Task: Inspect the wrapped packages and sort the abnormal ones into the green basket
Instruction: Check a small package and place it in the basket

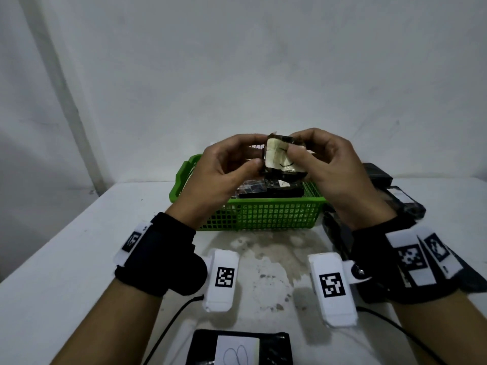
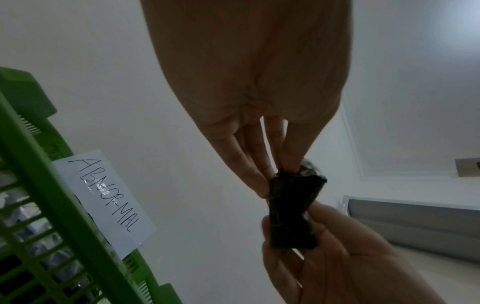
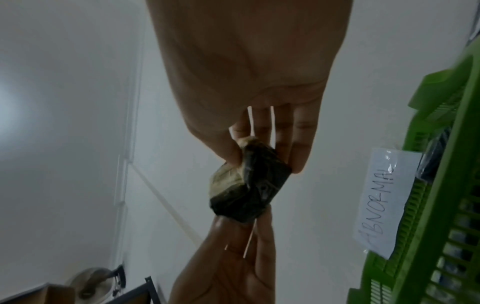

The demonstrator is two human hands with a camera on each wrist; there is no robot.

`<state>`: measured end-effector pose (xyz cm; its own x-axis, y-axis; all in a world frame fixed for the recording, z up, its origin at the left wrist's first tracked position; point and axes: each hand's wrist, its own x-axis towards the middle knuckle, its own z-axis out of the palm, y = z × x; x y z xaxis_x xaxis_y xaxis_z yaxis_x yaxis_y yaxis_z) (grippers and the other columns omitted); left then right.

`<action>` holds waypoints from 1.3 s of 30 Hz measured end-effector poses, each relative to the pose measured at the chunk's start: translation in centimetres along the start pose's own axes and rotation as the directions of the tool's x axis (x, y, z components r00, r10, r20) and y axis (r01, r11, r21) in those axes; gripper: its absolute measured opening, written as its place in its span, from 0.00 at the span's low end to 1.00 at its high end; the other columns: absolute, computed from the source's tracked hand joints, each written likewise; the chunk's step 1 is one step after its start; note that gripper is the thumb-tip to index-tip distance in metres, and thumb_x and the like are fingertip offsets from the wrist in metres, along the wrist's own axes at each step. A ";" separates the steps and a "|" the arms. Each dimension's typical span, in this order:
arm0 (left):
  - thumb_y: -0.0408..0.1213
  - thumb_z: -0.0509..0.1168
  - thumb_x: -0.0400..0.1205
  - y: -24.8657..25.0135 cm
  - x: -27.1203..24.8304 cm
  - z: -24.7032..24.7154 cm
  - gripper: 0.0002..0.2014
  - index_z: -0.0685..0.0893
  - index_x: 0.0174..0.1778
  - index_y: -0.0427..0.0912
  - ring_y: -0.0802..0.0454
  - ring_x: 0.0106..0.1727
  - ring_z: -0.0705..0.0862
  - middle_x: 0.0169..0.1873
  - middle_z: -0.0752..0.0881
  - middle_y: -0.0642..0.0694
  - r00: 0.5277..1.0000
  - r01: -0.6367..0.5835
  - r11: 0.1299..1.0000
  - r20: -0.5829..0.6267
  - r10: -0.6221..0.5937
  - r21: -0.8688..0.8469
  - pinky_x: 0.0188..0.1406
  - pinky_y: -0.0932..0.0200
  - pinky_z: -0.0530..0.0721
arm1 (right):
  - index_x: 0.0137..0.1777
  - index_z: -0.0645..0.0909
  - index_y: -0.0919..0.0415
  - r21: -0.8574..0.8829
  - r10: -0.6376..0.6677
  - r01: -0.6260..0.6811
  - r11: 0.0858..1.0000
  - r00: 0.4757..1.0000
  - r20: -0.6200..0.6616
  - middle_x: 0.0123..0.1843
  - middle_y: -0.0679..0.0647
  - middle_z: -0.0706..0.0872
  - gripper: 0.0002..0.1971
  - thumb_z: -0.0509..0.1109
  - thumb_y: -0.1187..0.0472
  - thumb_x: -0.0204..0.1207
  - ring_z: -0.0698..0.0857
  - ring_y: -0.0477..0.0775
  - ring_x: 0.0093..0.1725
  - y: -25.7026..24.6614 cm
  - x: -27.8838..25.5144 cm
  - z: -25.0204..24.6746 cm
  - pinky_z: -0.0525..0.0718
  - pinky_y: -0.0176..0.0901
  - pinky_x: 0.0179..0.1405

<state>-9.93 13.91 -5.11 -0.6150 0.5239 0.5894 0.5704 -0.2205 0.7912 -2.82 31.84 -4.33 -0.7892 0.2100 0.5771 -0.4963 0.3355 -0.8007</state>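
A small black-wrapped package [image 1: 279, 158] with a crumpled cream label is held up over the green basket [image 1: 263, 201]. My left hand [image 1: 259, 151] pinches its left edge. My right hand [image 1: 296, 144] grips its right side, thumb on the label. The left wrist view shows the left hand [image 2: 283, 172] pinching the top of the package [image 2: 293, 209], with the right hand's fingers [image 2: 324, 246] below it. In the right wrist view the right hand [image 3: 259, 156] holds the package [image 3: 249, 191]. The basket [image 3: 428, 185] carries a paper tag [image 3: 384, 201] reading ABNORMAL.
Black-wrapped packages [image 1: 253, 189] lie inside the basket. More black packages [image 1: 400, 198] are piled on the white table [image 1: 79, 259] right of the basket. One package with a white label [image 1: 238, 347] lies at the near edge. A plain wall stands behind.
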 end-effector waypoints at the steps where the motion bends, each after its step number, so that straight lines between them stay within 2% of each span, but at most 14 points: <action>1: 0.22 0.65 0.83 -0.1 0.0 -0.1 0.16 0.82 0.67 0.36 0.46 0.54 0.91 0.53 0.90 0.37 1.000 0.005 1.000 -0.023 -0.005 -0.008 0.54 0.54 0.88 | 0.54 0.85 0.53 -0.035 0.012 -0.013 0.999 1.000 -0.008 0.51 0.48 0.90 0.04 0.71 0.62 0.84 0.92 0.46 0.46 0.3 0.0 0.1 0.89 0.40 0.38; 4: 0.26 0.73 0.78 -0.2 0.1 -0.1 0.17 0.84 0.63 0.37 0.43 0.47 0.88 0.46 0.87 0.39 0.996 -0.001 1.000 -0.095 0.002 0.015 0.53 0.47 0.89 | 0.59 0.85 0.46 -0.089 0.098 -0.097 0.991 0.995 0.014 0.55 0.53 0.90 0.06 0.69 0.56 0.86 0.92 0.54 0.51 0.9 0.1 0.3 0.92 0.49 0.41; 7: 0.25 0.76 0.76 -0.2 0.2 0.1 0.18 0.84 0.60 0.41 0.52 0.41 0.86 0.41 0.86 0.46 0.992 -0.005 0.995 -0.122 0.017 0.097 0.44 0.59 0.86 | 0.68 0.83 0.48 0.032 0.244 -0.252 0.967 0.955 0.168 0.60 0.55 0.90 0.15 0.64 0.46 0.86 0.92 0.60 0.53 0.9 0.2 0.3 0.93 0.56 0.50; 9: 0.25 0.76 0.76 -0.1 0.1 0.3 0.18 0.84 0.59 0.42 0.57 0.39 0.86 0.40 0.86 0.47 0.993 -0.015 0.990 -0.115 0.031 0.137 0.40 0.65 0.82 | 0.72 0.81 0.51 0.076 0.249 -0.270 0.960 0.945 0.212 0.57 0.52 0.91 0.24 0.71 0.43 0.78 0.93 0.55 0.50 0.8 0.1 0.1 0.92 0.59 0.53; 11: 0.27 0.74 0.78 0.1 0.1 0.5 0.15 0.84 0.59 0.42 0.55 0.40 0.86 0.41 0.86 0.47 0.995 -0.030 0.991 -0.094 0.042 0.129 0.42 0.62 0.84 | 0.69 0.81 0.53 0.073 0.194 -0.207 0.976 0.969 0.155 0.52 0.55 0.91 0.24 0.79 0.51 0.75 0.92 0.50 0.47 0.9 0.1 0.2 0.93 0.54 0.46; 14: 0.36 0.64 0.85 0.5 -0.1 0.8 0.09 0.83 0.60 0.42 0.51 0.42 0.87 0.44 0.87 0.45 0.998 -0.026 1.000 -0.065 0.027 0.016 0.46 0.56 0.87 | 0.63 0.83 0.60 0.060 0.099 -0.099 0.993 0.995 0.009 0.52 0.70 0.88 0.13 0.71 0.68 0.80 0.92 0.50 0.44 0.7 -0.1 0.4 0.89 0.41 0.36; 17: 0.44 0.59 0.88 0.8 0.0 0.9 0.12 0.83 0.59 0.42 0.51 0.39 0.86 0.44 0.85 0.44 0.993 0.091 0.996 -0.068 -0.092 -0.017 0.42 0.55 0.87 | 0.58 0.84 0.58 0.040 0.026 -0.024 0.999 0.998 -0.059 0.45 0.61 0.88 0.13 0.71 0.72 0.78 0.91 0.47 0.39 0.6 -0.1 0.4 0.88 0.38 0.34; 20: 0.50 0.57 0.89 0.8 0.1 1.0 0.15 0.83 0.56 0.44 0.50 0.36 0.86 0.41 0.86 0.46 0.974 0.224 0.975 -0.041 -0.223 -0.002 0.39 0.56 0.87 | 0.59 0.84 0.53 -0.013 -0.026 0.025 1.000 0.998 -0.064 0.49 0.60 0.90 0.16 0.76 0.67 0.73 0.91 0.56 0.42 0.6 -0.1 0.3 0.91 0.47 0.37; 23: 0.53 0.63 0.81 0.8 0.1 1.1 0.16 0.83 0.53 0.44 0.50 0.34 0.87 0.36 0.87 0.49 0.965 0.260 0.964 -0.028 -0.262 -0.062 0.35 0.59 0.87 | 0.68 0.80 0.51 -0.067 -0.067 0.072 0.995 0.995 0.073 0.58 0.54 0.90 0.24 0.80 0.65 0.74 0.91 0.55 0.55 0.5 -0.2 0.2 0.92 0.51 0.53; 26: 0.42 0.68 0.83 0.4 0.1 0.7 0.11 0.83 0.57 0.40 0.52 0.34 0.87 0.35 0.89 0.50 0.969 0.239 0.970 -0.047 -0.241 -0.052 0.38 0.59 0.88 | 0.75 0.77 0.46 -0.057 -0.037 0.051 0.997 0.975 0.220 0.67 0.46 0.86 0.27 0.77 0.55 0.75 0.88 0.50 0.65 0.6 -0.3 -0.1 0.88 0.47 0.59; 31: 0.34 0.71 0.82 0.4 -0.1 0.7 0.16 0.80 0.65 0.40 0.53 0.41 0.90 0.42 0.89 0.46 0.978 0.203 0.979 -0.047 -0.202 0.009 0.44 0.60 0.88 | 0.67 0.81 0.48 -0.033 0.090 -0.086 0.996 0.983 0.157 0.61 0.51 0.89 0.21 0.73 0.52 0.73 0.92 0.51 0.53 0.9 0.2 -0.5 0.89 0.50 0.48; 34: 0.34 0.73 0.81 0.4 -0.3 1.1 0.18 0.79 0.66 0.44 0.46 0.48 0.92 0.50 0.88 0.41 0.982 0.188 0.977 -0.033 -0.186 0.099 0.48 0.55 0.91 | 0.57 0.83 0.50 -0.086 0.071 -0.064 0.994 0.994 0.078 0.48 0.55 0.91 0.15 0.74 0.58 0.70 0.91 0.57 0.40 1.3 0.1 -0.2 0.89 0.54 0.40; 36: 0.34 0.72 0.82 0.4 -0.3 1.5 0.19 0.79 0.67 0.45 0.43 0.51 0.92 0.51 0.89 0.41 0.982 0.185 0.974 -0.003 -0.187 0.130 0.54 0.49 0.91 | 0.55 0.81 0.52 -0.137 0.036 -0.033 0.990 0.999 0.024 0.40 0.52 0.91 0.16 0.73 0.56 0.66 0.88 0.51 0.33 1.3 -0.1 0.2 0.87 0.46 0.33; 39: 0.32 0.71 0.82 0.4 -0.4 1.7 0.19 0.79 0.68 0.43 0.41 0.52 0.91 0.52 0.88 0.40 0.984 0.172 0.976 0.014 -0.175 0.133 0.56 0.44 0.90 | 0.53 0.80 0.53 -0.167 -0.010 0.010 0.986 1.000 0.001 0.38 0.57 0.91 0.16 0.72 0.56 0.65 0.87 0.50 0.33 1.4 -0.2 0.4 0.87 0.44 0.32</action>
<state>-8.53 15.01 -5.31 -0.6979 0.5657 0.4392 0.5232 -0.0159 0.8520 -3.49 31.84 -5.60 -0.7844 0.2060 0.5851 -0.4367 0.4865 -0.7567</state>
